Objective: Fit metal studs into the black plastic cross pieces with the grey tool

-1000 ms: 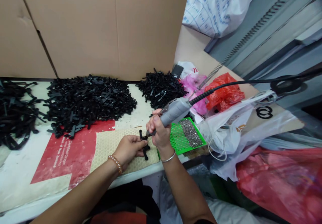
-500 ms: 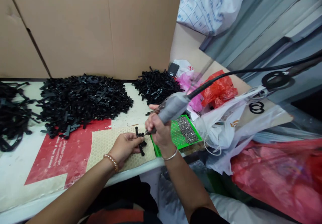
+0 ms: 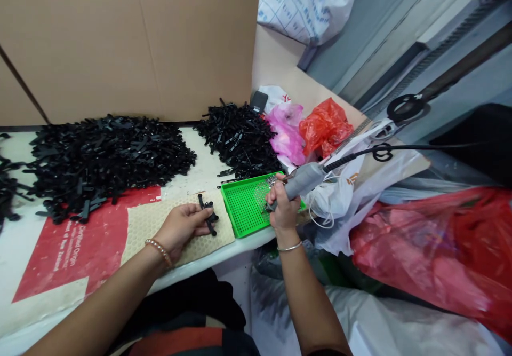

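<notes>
My left hand (image 3: 184, 229) pinches a small black plastic part (image 3: 209, 218) with several short arms, held over a beige dimpled mat (image 3: 138, 230). My right hand (image 3: 285, 207) is wrapped round a grey electric screwdriver (image 3: 306, 179), whose tip points down and left over a green perforated tray (image 3: 244, 206). Small metal screws (image 3: 264, 189) lie in the tray's right part, partly hidden by my right hand. A black cable (image 3: 376, 148) runs from the tool's rear to the right.
Heaps of black plastic parts (image 3: 112, 158) lie along the back, with another pile (image 3: 236, 137) behind the tray. A cardboard sheet (image 3: 192, 41) stands behind. Red (image 3: 326, 126) and pink plastic bags (image 3: 285, 132) sit at the back right; a big red bag (image 3: 436, 265) is lower right.
My right hand has carried the screwdriver away from the black part, rightward over the screws in the tray. My left hand keeps hold of the part. The whole view has shifted somewhat.
</notes>
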Demonstrator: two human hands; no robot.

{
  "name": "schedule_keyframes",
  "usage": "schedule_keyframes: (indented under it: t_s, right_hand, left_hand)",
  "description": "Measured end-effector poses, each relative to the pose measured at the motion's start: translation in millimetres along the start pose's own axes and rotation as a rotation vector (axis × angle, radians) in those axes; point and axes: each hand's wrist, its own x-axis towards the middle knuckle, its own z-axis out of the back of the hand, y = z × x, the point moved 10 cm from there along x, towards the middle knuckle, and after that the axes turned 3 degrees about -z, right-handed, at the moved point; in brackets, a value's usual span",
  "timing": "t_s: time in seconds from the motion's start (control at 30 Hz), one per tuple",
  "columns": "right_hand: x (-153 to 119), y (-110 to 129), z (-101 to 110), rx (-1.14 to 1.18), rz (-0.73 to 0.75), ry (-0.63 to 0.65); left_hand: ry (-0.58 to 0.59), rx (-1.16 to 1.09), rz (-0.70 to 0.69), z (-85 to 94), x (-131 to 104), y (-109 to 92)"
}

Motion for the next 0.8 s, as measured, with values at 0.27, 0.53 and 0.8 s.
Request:
schedule_keyframes:
  t_s: [0.27,0.53,0.8]
  right_hand:
    - [2.7,-7.6,0.8,-0.008,-0.013,0.032]
    - [0.8,-8.0,0.8,-0.027,-0.004,0.055]
    - [1.7,-8.2,0.1,-0.04,-0.006,0.072]
  left_hand:
    - [-0.013,0.0,0.007,-0.1,-2.3,-3.1]
    - [-0.003,0.025,0.009,0.8,-1.4,-0.3]
    - [-0.007,0.008,0.013,1.8,-1.2,0.4]
